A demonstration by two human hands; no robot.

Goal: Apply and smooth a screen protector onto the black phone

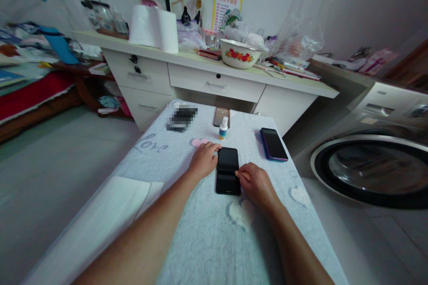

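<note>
A black smartphone (228,163) lies flat, screen up, on the cloth-covered table. My left hand (203,160) is closed at its upper left corner, with the fingertips on the edge. At the phone's right edge, my right hand (253,179) is pinched, fingers curled; whatever it may hold is too small to make out. Just beyond the phone stands a small white spray bottle (223,129) with a blue label. Behind the bottle is a phone case or second phone (219,116). Another dark phone (273,144) in a purple-blue case rests to the right.
A blurred-out dark item (182,118) lies at the table's far left. White folded sheets (110,205) lie along the near left side. Beyond is a white desk (214,83) bearing a flowered enamel bowl (241,54) and paper rolls (152,29). A washing machine (377,107) stands right.
</note>
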